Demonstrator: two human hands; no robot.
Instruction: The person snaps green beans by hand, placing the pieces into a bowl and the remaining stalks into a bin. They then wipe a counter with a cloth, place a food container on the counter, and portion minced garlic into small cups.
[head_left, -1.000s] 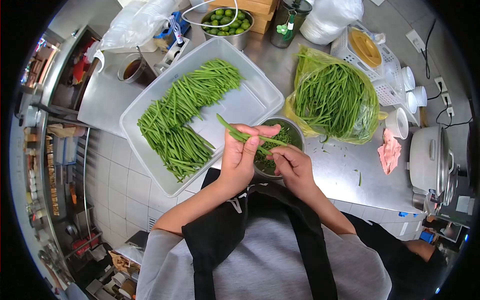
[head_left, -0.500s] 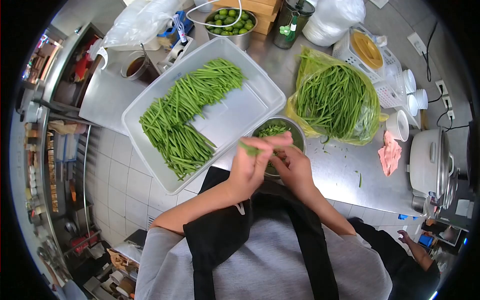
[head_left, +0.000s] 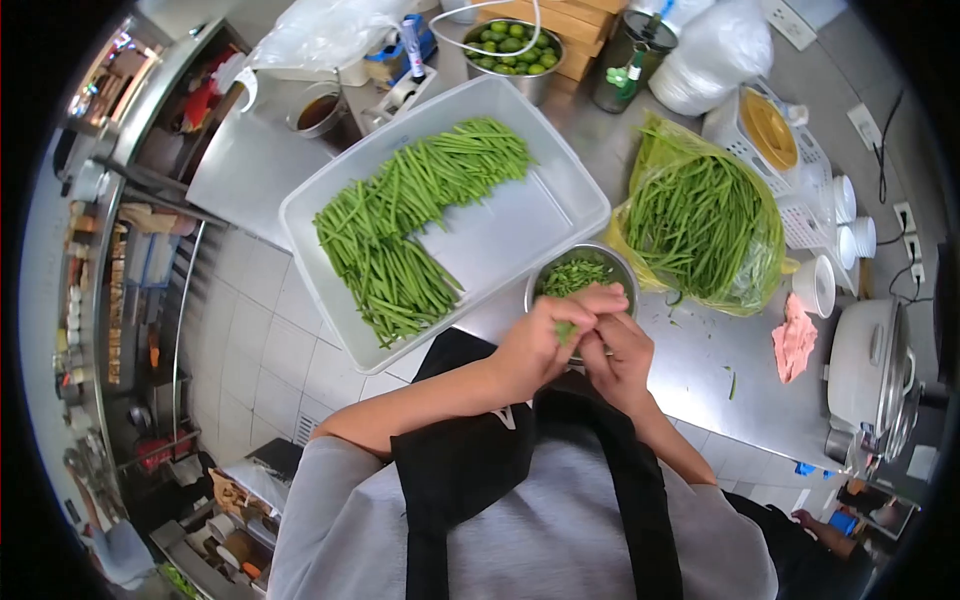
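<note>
My left hand (head_left: pixel 545 345) is closed around green beans (head_left: pixel 565 331), which show between the fingers. Its fingertips meet those of my right hand (head_left: pixel 620 362), which is pinched shut; whatever lies between its fingers is hidden. Both hands are over the near side of a round metal bowl (head_left: pixel 632 283) with small cut bean pieces (head_left: pixel 576 275) inside. To the left, a translucent plastic tub (head_left: pixel 530 255) has rows of green beans (head_left: pixel 400 230) along its far and left sides. A yellow plastic bag (head_left: pixel 650 150) full of loose green beans (head_left: pixel 700 225) stands right of the bowl.
A pot of limes (head_left: pixel 520 85), a jug of dark liquid (head_left: pixel 318 112) and a lidded dark container (head_left: pixel 630 65) stand behind the tub. On the right are a pink cloth (head_left: pixel 795 340), a white cup (head_left: pixel 813 285) and a large cooker (head_left: pixel 862 365). Another person (head_left: pixel 800 550) is at lower right.
The view has shifted, so the counter appears farther right. My hands have come closer together, fingertips now meeting over the bowl. The other person's arm has lowered and moved partly behind my shoulder.
</note>
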